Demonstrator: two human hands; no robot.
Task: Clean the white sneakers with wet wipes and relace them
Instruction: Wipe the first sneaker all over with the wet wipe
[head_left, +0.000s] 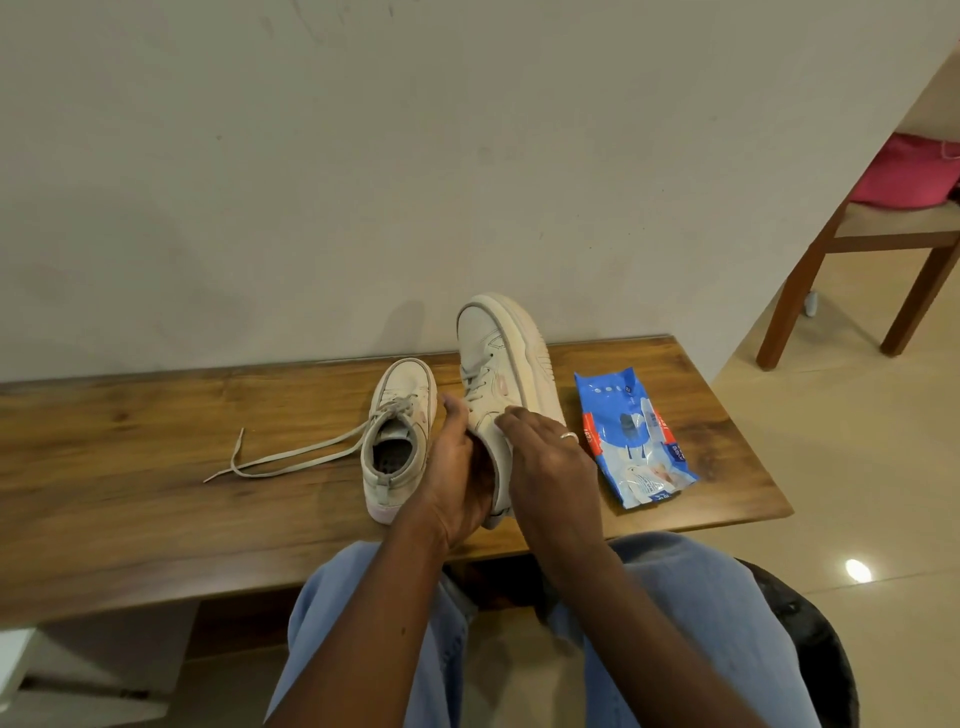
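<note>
Two white sneakers are on a wooden bench (156, 415). The left sneaker (397, 441) stands flat, its loosened lace (291, 457) trailing out to the left. The right sneaker (504, 374) is tipped on its side, toe pointing away, sole facing right. My left hand (457, 478) grips its heel and opening from the left. My right hand (545, 457), with a ring on one finger, lies over the shoe's side near the ankle; a bit of white shows under its fingertips, and I cannot tell whether that is a wipe. A blue wet wipes pack (631, 436) lies to the right of the shoe.
A plain wall rises directly behind the bench. A wooden chair (852, 260) with a pink bag (909, 171) on its seat stands at the far right on the tiled floor. My knees in blue jeans (675, 597) are close to the bench's front edge.
</note>
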